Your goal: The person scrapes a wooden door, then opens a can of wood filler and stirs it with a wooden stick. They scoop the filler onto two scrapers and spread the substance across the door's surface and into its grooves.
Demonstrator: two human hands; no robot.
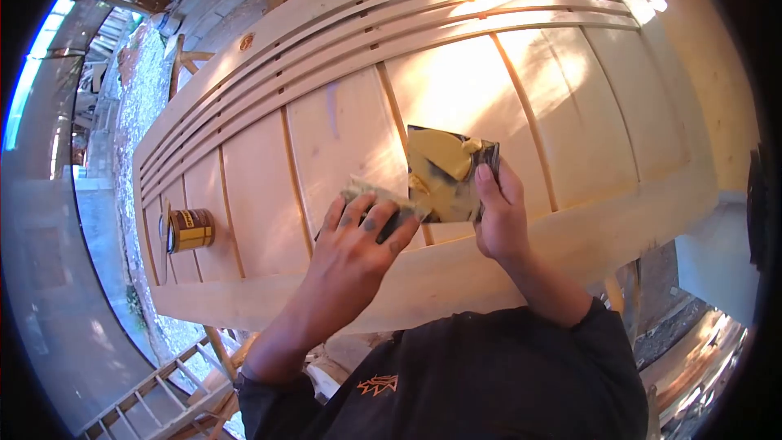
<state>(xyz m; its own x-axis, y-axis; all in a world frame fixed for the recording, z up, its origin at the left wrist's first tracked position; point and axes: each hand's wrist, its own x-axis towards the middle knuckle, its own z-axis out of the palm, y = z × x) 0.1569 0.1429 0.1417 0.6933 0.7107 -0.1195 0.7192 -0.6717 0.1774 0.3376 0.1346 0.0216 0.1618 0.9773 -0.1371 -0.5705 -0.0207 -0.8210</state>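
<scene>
In my right hand [501,212] is a dark, flat square plate [456,173], gripped by its right edge with the thumb on top. Thick yellow wood filler [440,151] is heaped and smeared across it. My left hand [354,240] has its fingers closed on a pale, filler-smeared spreader [366,189], held against or very near the plate's lower left corner. Part of the spreader is hidden under the fingers. Both hands are above a large light wooden door [338,130] with grooved panels and several long slats.
A brown and yellow tin [191,230] is on the left end of the door, with a thin stick-like thing [165,236] at its left. A ladder [155,395] leans at lower left. Wooden supports [218,350] hold the door up. Bright sunlight patches cross its upper right.
</scene>
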